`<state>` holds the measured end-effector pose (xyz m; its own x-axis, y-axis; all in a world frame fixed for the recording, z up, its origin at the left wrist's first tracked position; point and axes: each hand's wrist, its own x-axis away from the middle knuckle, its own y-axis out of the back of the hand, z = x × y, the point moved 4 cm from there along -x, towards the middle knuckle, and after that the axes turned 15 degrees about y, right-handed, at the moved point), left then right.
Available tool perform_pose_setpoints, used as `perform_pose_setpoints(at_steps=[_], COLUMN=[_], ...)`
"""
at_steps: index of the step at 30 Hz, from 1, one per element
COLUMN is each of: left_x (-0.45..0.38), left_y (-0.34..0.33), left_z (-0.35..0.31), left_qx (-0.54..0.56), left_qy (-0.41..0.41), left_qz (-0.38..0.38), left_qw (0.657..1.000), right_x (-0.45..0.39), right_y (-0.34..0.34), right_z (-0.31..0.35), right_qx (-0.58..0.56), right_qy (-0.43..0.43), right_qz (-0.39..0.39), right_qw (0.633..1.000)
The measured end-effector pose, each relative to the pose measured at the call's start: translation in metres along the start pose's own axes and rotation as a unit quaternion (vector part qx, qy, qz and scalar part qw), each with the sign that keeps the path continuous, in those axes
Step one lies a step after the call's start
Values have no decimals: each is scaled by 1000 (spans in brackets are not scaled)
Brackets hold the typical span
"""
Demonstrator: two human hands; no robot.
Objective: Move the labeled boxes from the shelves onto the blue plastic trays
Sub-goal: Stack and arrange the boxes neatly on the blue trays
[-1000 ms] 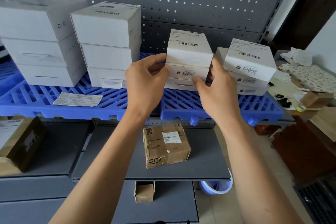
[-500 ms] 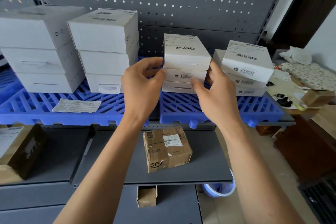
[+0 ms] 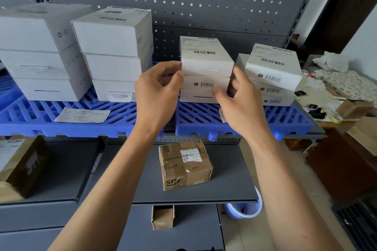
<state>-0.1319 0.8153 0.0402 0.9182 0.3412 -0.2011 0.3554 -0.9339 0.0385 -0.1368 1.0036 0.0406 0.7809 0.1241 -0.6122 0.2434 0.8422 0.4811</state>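
A stack of three white labeled boxes (image 3: 206,67) stands on the right blue plastic tray (image 3: 285,120). My left hand (image 3: 157,91) grips the stack's left side, forefinger at the top box's edge and thumb on the middle box. My right hand (image 3: 238,100) grips its right side, thumb on the front near the lower boxes, fingers hidden behind. A brown labeled cardboard box (image 3: 184,164) sits on the grey shelf (image 3: 234,185) below. Another brown box (image 3: 22,165) lies on the lower shelf at far left.
Two taller white box stacks (image 3: 114,55) (image 3: 38,53) fill the left blue tray (image 3: 30,124), with a paper slip (image 3: 81,115) in front. A tilted white stack (image 3: 271,73) stands at right. A small open carton (image 3: 162,217) sits lower down; a cluttered table (image 3: 336,91) is at right.
Both hands stay at the sides of the middle stack. My left forefinger has moved up to the top box's edge. The view has shifted down slightly.
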Motion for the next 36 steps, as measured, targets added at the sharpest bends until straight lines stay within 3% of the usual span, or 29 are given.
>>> perform_pose_setpoints(at_steps=[12,20,22,27,31,36], left_x=[11,47,56,68,67,71], left_y=[-7,-21,-35,-88,-124,-146], left_z=[-10,-37,-49,-58,-48,-44], left_qx=[-79,-99,-65,-37,-107,-126], left_qy=[-93,-212,-223,-161,-138,-109], left_qz=[-23,-102,-77,39,95,84], left_qw=[992,967,970,986,980,982], right_x=[10,24,28,31,29,26], right_y=[4,44,64,107,123,138], right_z=[13,27,25,-1,-28,-47], right_qx=[3,9,13,64,133,149], right_qy=[-5,46,52,68,75,69], right_qz=[-8,-68,-111,-191,-184,-183], right_qw=[1000,997,992,977,971,969])
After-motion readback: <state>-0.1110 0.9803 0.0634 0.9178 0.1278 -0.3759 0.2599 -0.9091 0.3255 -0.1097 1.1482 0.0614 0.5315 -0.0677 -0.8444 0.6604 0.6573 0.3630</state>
